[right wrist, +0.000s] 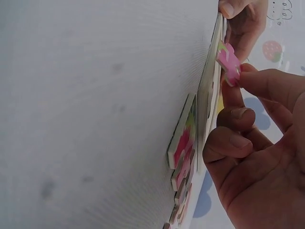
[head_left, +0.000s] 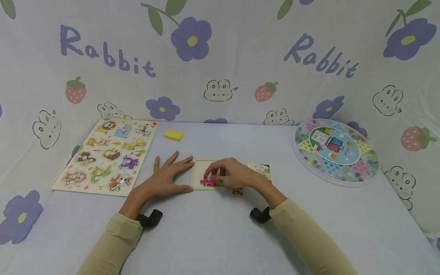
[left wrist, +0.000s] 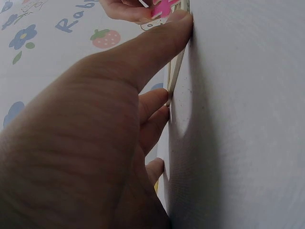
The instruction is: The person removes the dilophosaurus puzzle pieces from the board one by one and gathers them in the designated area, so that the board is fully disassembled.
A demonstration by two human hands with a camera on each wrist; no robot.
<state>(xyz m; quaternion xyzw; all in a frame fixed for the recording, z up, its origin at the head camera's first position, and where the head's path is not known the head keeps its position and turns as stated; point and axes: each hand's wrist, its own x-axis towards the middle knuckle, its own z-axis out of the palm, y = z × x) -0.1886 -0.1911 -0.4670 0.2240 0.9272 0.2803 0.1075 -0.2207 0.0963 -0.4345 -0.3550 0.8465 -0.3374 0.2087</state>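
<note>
My right hand (head_left: 235, 172) pinches a pink jigsaw puzzle piece (right wrist: 229, 63) between thumb and finger, holding it over a shallow wooden puzzle tray (head_left: 197, 172). In the right wrist view this piece is tilted, raised off the tray. Fingers spread, my left hand (head_left: 165, 178) touches the tray's left edge with thumb and fingertips. Much of the tray's right part is hidden by the right hand. Loose puzzle pieces (head_left: 264, 168) lie on the table right of the tray, and another red-and-green piece (head_left: 238, 191) sits near its lower right corner.
At the left lies a wooden animal puzzle board (head_left: 103, 154). A yellow block (head_left: 173, 135) is behind the left hand. The round, clear-rimmed game box (head_left: 335, 151) stands at the back right. A printed cloth (head_left: 220, 49) hangs behind the white table (head_left: 206, 236).
</note>
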